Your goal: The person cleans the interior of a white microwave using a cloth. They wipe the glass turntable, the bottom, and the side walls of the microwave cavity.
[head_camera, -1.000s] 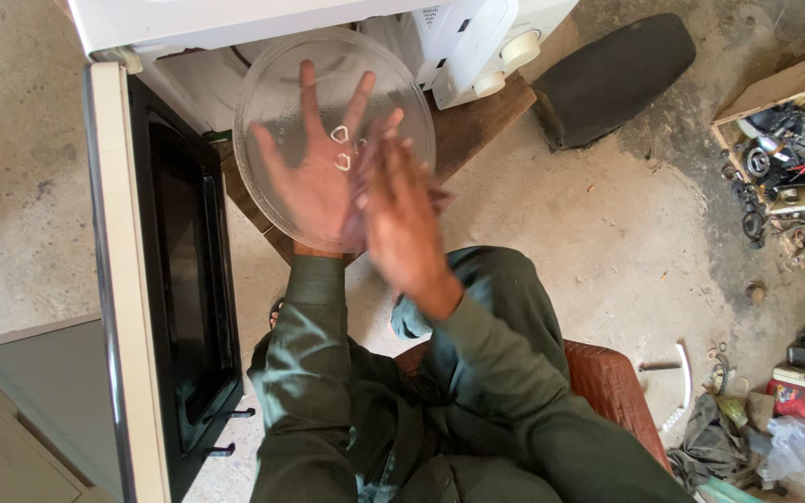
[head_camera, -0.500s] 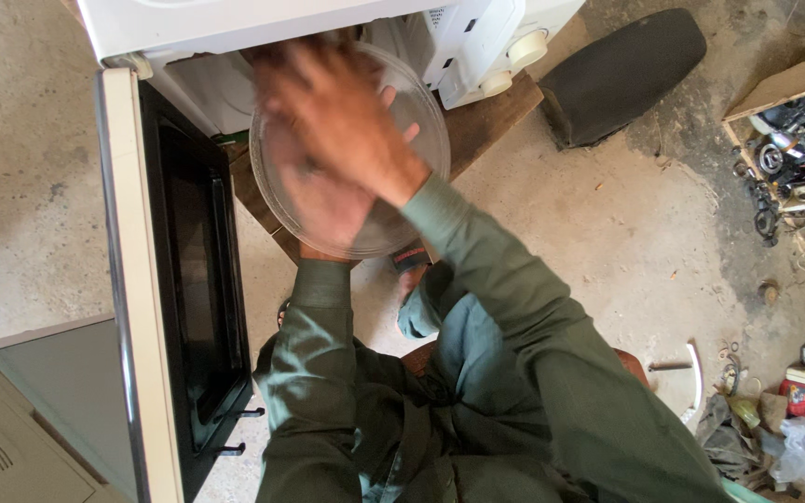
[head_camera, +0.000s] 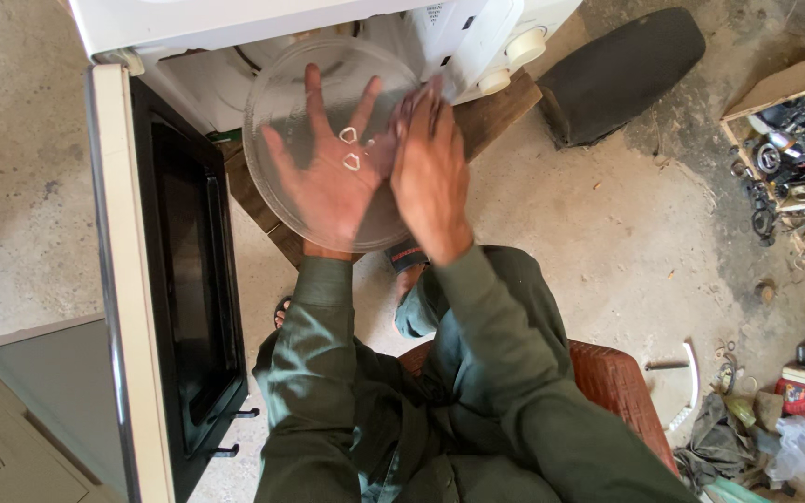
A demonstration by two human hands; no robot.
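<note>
Spread flat beneath, left hand (head_camera: 328, 177) supports a round glass turntable plate (head_camera: 277, 98); open right hand (head_camera: 430, 172) is pressed on top.

Clear glass plate (head_camera: 277, 102) with three raised triangular marks, white microwave (head_camera: 235, 23) with black-windowed door (head_camera: 184, 270), dark green sleeves (head_camera: 314, 373), reddish-brown seat (head_camera: 612, 382), grey concrete floor (head_camera: 570, 242).

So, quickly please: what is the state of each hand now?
Left hand: open, spread flat under the glass plate, holding it up.
Right hand: open, flat on the plate's surface.
</note>
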